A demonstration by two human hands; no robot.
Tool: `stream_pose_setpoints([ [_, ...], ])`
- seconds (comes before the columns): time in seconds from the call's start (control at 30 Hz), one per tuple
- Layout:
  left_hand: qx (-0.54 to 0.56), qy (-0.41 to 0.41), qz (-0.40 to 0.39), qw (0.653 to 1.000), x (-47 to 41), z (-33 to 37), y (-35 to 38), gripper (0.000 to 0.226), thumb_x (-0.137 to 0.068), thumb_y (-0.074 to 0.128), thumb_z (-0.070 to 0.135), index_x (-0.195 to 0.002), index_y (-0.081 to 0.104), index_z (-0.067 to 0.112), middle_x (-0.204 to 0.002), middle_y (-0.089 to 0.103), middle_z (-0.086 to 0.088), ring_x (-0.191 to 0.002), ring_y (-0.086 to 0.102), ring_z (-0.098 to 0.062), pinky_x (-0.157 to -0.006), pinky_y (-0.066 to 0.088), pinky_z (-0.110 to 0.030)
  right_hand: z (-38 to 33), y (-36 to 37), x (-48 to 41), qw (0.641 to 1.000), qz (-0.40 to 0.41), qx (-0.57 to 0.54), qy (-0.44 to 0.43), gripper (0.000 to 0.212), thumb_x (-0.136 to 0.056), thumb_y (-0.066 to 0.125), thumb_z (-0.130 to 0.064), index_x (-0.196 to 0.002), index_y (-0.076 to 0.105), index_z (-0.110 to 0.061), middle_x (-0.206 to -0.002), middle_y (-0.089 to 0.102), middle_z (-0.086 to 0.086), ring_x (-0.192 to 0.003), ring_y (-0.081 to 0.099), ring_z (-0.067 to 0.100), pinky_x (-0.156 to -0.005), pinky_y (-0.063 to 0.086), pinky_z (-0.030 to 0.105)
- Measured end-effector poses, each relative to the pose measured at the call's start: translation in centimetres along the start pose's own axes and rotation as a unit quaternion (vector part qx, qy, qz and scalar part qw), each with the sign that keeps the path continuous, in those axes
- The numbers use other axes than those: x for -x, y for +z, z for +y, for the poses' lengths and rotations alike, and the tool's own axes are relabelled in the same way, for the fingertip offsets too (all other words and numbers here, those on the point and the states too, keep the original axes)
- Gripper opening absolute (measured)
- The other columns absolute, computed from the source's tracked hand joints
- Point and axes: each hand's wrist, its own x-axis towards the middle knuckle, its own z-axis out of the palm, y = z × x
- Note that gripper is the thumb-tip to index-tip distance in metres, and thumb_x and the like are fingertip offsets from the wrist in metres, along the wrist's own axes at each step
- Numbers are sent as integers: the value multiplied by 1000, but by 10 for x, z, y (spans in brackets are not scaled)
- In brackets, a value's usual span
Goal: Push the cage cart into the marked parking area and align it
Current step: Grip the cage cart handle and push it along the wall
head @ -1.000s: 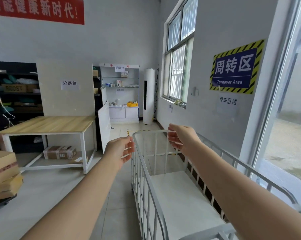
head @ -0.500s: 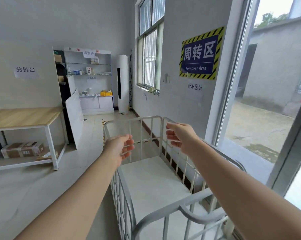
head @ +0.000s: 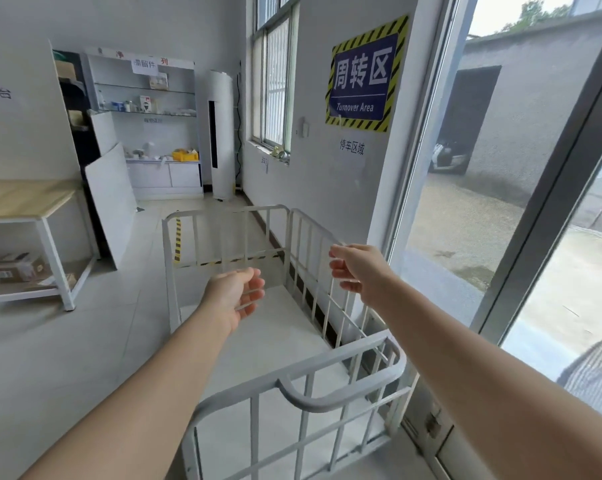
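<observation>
The white cage cart [head: 294,374] stands lengthwise beside the right wall, under the blue "Turnover Area" sign [head: 361,76]. Its curved handle [head: 327,400] is at the end nearest me. Yellow-black floor tape [head: 177,239] shows through the far bars, running along the cart's left and across its far end. My left hand [head: 235,294] hovers over the cart's bed with fingers loosely curled and apart, holding nothing. My right hand [head: 356,270] floats at the right side rail, fingers loosely curled, with no grip that I can see.
A glass door frame [head: 535,216] stands close on the cart's right, with an outdoor yard beyond. A wooden table [head: 25,199] with boxes under it stands left. A leaning white board [head: 110,199], shelves [head: 147,109] and a tall air conditioner [head: 220,133] fill the back.
The view has swung right and pulled back, so the cart's near end and handle now show. Both hands keep their curled pose and now sit over the cart's middle instead of its far end.
</observation>
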Motion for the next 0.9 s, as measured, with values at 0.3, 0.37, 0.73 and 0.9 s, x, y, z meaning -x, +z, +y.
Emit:
stream_pose_setpoints([
  [0.3,-13,-39,-6,999,-2,-46,65,17,-95,51,18,-85,65,14,-81,67,-3,-71,61,-18,-65,43,-30,47,-68,-27,999,22,21,32,20,-92,59,-18,-103,65,-2,-79,60,7,-68,55,17,-60,43,26],
  [0.37,-19,-48,-7,999,-9,-55,76,18,-95,50,18,-84,65,14,-80,66,-3,-70,61,-18,-64,43,-30,58,-78,-36,998,22,36,37,19,-92,59,-18,-103,65,-3,-80,61,8,-68,55,17,-60,44,26],
  [0.73,-72,-86,-25,993,-68,-110,125,21,-95,49,16,-80,63,15,-77,63,-3,-67,57,-17,-61,42,-28,124,-103,-100,983,26,180,-16,8,-84,65,-20,-77,68,-17,-69,63,1,-68,57,17,-65,47,33],
  [0.9,-110,-104,-33,988,-84,-143,138,17,-94,50,16,-83,63,14,-75,63,-2,-66,57,-17,-58,41,-27,158,-111,-124,966,-47,256,-6,15,-88,65,-23,-93,68,-10,-81,65,1,-74,59,15,-71,50,31],
])
